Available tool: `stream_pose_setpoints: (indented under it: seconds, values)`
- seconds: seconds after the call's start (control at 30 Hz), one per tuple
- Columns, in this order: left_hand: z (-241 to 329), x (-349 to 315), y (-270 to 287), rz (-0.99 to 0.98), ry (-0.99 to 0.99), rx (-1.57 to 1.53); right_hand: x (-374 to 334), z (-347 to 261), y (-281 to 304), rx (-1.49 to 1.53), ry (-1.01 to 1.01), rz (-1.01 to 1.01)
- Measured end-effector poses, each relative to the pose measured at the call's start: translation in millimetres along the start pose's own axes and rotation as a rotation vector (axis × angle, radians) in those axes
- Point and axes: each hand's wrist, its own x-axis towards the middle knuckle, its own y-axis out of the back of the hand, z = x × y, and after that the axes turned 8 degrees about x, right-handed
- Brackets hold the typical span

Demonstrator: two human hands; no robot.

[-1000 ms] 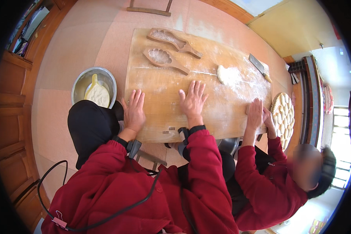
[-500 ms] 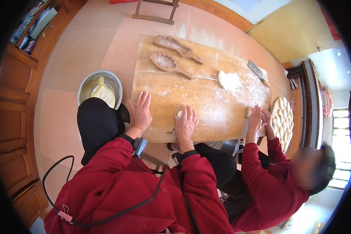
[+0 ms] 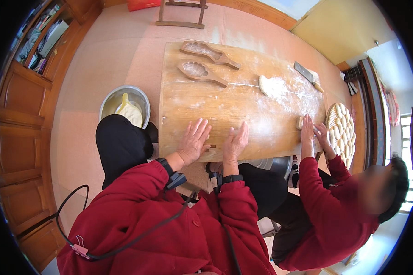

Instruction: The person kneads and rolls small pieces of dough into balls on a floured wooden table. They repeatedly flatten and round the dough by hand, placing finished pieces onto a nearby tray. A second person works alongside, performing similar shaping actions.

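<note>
A person in a red jacket [image 3: 170, 229] fills the lower centre of the frame, forearms reaching up to a floured wooden board [image 3: 234, 101] at mid-frame. The left hand [image 3: 192, 143] lies palm down at the board's near edge, fingers spread and flat on the wood. Just to its right, the right hand [image 3: 235, 143] also rests palm down with fingers extended and closer together; whether any dough lies beneath either palm cannot be told. Both hands hold nothing in view.

At the left of the frame, beside the wearer's dark-trousered knee, a metal bowl [image 3: 124, 101] of pale filling sits on the floor. At the right, a second person in red [image 3: 335, 215] presses two hands [image 3: 313, 133] together on a small piece of dough [image 3: 300, 123] at the board's right edge, next to a round tray [image 3: 340, 133] lined with shaped pieces.

Farther up the board, well apart from the wearer's hands, lies a lump of dough [image 3: 271, 85] amid scattered flour. Toward the upper centre rest two carved wooden moulds [image 3: 202, 65], side by side, and at the upper right a cleaver [image 3: 307, 75] lies at the board's far corner.
</note>
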Motion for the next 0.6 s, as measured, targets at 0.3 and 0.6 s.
stream_pose_setpoints:
  seconds: [0.3,0.6]
  values:
    - [-32,121,-17,-0.063,0.108,0.260,-5,14,-4,-0.222,-0.043,-0.016]
    - [-28,85,-13,-0.141,-0.122,0.386,2,8,1,-0.213,-0.060,-0.016]
